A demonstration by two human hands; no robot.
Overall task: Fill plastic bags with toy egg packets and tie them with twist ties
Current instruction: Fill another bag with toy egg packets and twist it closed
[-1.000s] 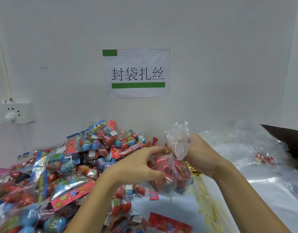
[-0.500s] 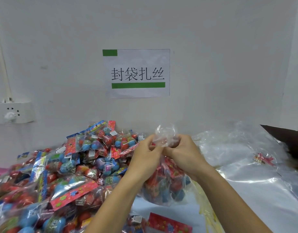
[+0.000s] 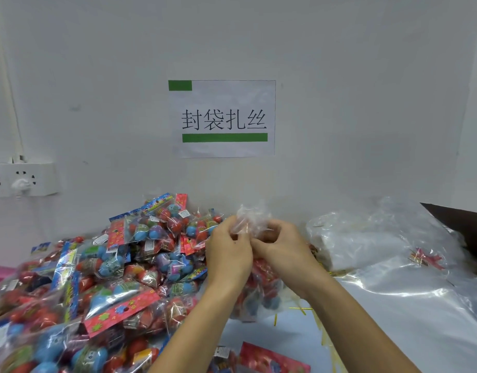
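A clear plastic bag filled with red and blue toy egg packets hangs in front of me above the table. Its gathered neck sticks up between my hands. My left hand and my right hand both pinch the bunched neck, fingers curled close together. A thin gold twist tie shows faintly at the neck, though blur keeps me from seeing how it lies. A large heap of toy egg packets covers the table's left side.
Loose gold twist ties lie on the table under the bag. A stack of clear empty bags sits at the right, and a dark cardboard flap juts in at the far right. A wall socket is on the left.
The left hand rose from the bag's side to its neck, joining the right. Both hands now work closer together at the neck and the bag hangs lower.
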